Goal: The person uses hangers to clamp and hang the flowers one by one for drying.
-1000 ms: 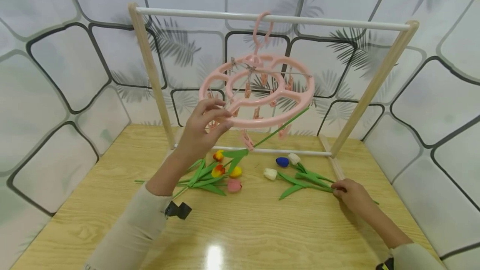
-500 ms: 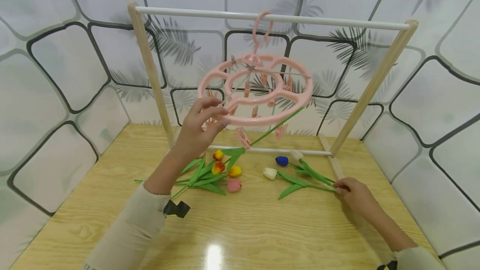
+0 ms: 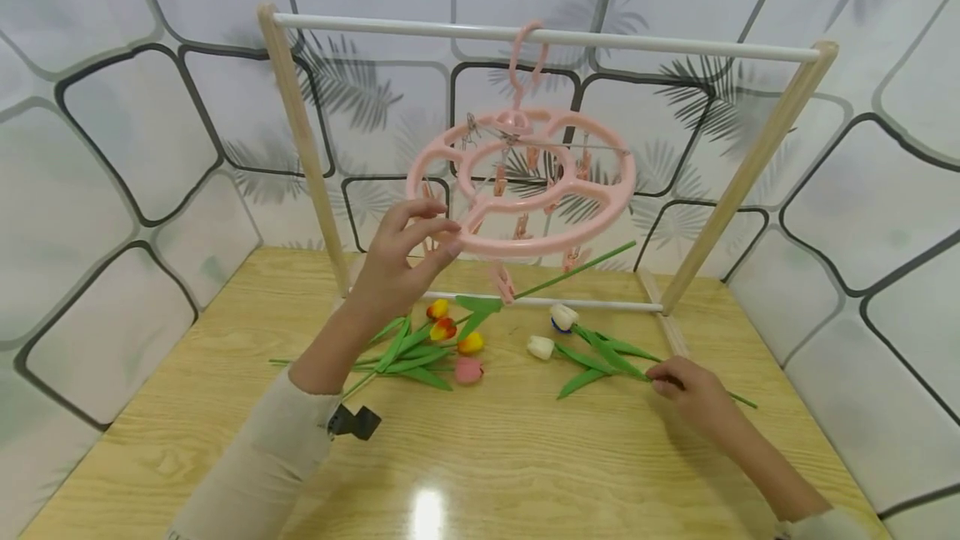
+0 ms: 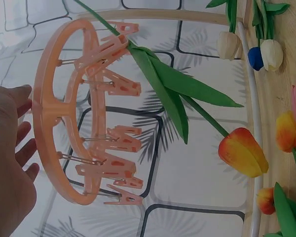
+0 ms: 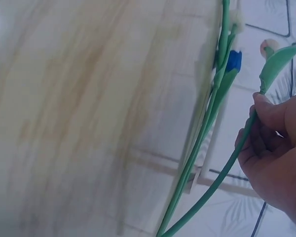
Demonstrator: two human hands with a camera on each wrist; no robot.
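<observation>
Beside the left rim of the pink round hanger is my left hand, its fingers loosely bent; in the left wrist view the fingers do not wrap the rim. A red-yellow tulip hangs from a pink clip, head down, stem slanting up to the right. My right hand pinches the green stem of a white tulip, raised off the table in the right wrist view. The blue tulip lies partly behind it in the head view.
The hanger's hook hangs on the white top bar of a wooden stand. Several tulips, among them a pink one, lie on the table at left centre. Another white tulip lies right of centre.
The hanger has swung slightly left and then back right, its clipped tulip turning with it. My right hand has shifted the white tulip leftward, its head now overlapping the blue one.
</observation>
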